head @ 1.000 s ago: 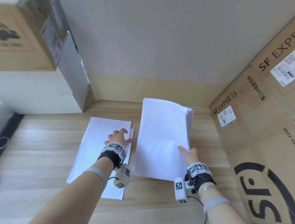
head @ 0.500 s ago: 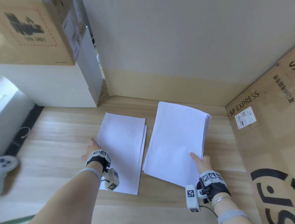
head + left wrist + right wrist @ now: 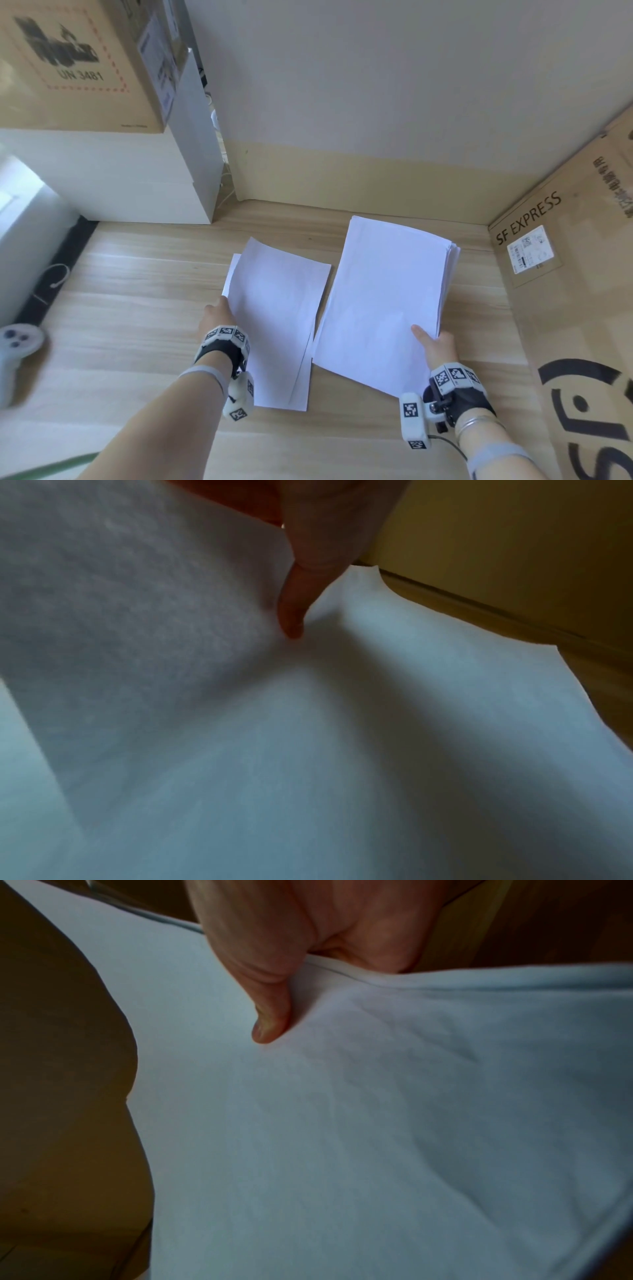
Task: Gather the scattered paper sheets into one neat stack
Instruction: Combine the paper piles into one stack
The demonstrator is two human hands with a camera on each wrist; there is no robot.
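A thick stack of white sheets [image 3: 383, 301] is held up off the wooden table by my right hand [image 3: 433, 342], thumb on top and fingers hidden beneath its right edge; the right wrist view shows the thumb [image 3: 270, 1020] pressing the stack [image 3: 377, 1123]. To its left lie two or three loose white sheets [image 3: 277, 322]. My left hand [image 3: 217, 313] grips the top sheet at its left edge and lifts that side. In the left wrist view a finger [image 3: 294, 610] lies under the raised sheet [image 3: 137, 615] and over the sheet below it [image 3: 411, 723].
A large SF Express carton [image 3: 565, 291] walls off the right side. A white box [image 3: 120, 178] with a brown carton [image 3: 78, 65] on it stands at the back left. A grey game controller [image 3: 17, 346] lies at the far left. The beige wall [image 3: 376, 102] closes the back.
My left hand slid from the top of the loose sheets to their left edge and has lifted the top sheet's left side. The right hand keeps the stack raised.
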